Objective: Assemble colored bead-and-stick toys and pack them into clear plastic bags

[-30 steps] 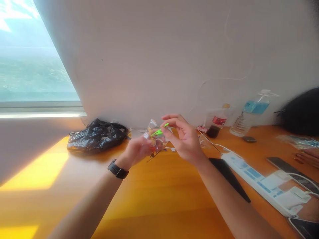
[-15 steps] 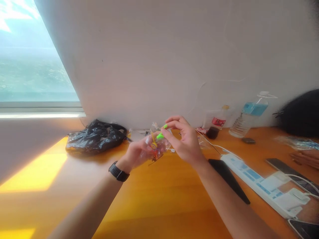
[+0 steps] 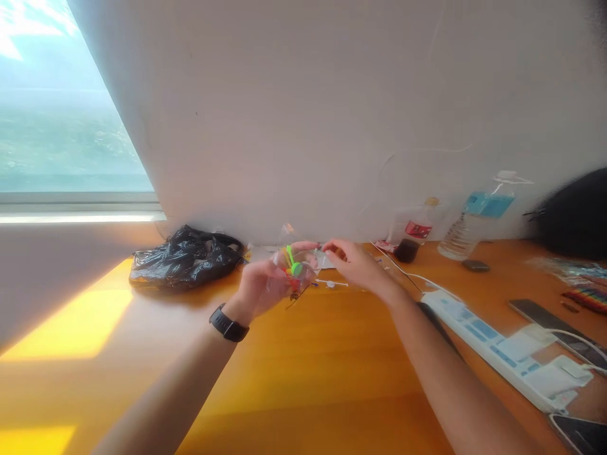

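My left hand (image 3: 260,285), with a black watch on its wrist, is closed round a small clear plastic bag (image 3: 294,264) holding several coloured pieces; a green piece (image 3: 294,265) sits inside it near the top. My right hand (image 3: 353,264) is just right of the bag, palm down and low over the orange table (image 3: 308,366), its fingertips pinched together near a white scrap (image 3: 328,259). What the fingers hold, if anything, is too small to make out. A small white piece with a thin tail (image 3: 331,284) lies on the table under that hand.
A crumpled black plastic bag (image 3: 184,258) lies at the wall on the left. Two bottles (image 3: 415,237) (image 3: 477,221) stand at the back right. A white power strip (image 3: 502,351) with plugs, phones (image 3: 545,319) and a flat black object (image 3: 427,313) lie right. Coloured items (image 3: 588,294) sit far right.
The green piece has left my right fingers and now sits in the clear bag. My right hand has dropped and moved right, toward the table behind the bag.
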The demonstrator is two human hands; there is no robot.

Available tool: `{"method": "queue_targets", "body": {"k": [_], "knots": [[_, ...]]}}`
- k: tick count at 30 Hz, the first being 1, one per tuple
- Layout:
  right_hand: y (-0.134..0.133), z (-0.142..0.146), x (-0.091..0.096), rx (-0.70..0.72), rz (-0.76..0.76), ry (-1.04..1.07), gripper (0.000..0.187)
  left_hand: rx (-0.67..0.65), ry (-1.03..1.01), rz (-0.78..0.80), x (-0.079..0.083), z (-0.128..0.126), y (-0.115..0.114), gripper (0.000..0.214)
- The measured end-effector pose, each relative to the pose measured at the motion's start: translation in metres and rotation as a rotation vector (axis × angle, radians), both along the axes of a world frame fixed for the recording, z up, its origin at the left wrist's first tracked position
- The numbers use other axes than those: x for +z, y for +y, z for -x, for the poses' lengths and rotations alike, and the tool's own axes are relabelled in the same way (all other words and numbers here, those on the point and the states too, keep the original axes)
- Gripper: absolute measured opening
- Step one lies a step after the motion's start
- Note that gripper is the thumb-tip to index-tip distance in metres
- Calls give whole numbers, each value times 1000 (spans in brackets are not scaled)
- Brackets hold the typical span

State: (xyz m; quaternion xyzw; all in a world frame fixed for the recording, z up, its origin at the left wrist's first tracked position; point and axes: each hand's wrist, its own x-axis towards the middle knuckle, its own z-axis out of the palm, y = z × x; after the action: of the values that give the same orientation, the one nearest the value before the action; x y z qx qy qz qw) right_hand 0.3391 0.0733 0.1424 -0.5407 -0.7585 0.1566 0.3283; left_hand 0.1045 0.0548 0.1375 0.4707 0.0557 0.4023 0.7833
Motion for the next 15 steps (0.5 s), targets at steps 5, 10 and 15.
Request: {"method": "queue_targets", "body": {"k": [5, 10, 15], "knots": [[21, -13, -66, -41, 245, -348, 9, 25, -17, 31, -4, 2, 3, 72], [35, -16, -68, -53, 173, -182, 5, 30, -27, 55, -7, 5, 9, 70], [18, -9, -5, 103, -27, 506, 20, 24, -8, 55, -19, 3, 16, 62]]}}
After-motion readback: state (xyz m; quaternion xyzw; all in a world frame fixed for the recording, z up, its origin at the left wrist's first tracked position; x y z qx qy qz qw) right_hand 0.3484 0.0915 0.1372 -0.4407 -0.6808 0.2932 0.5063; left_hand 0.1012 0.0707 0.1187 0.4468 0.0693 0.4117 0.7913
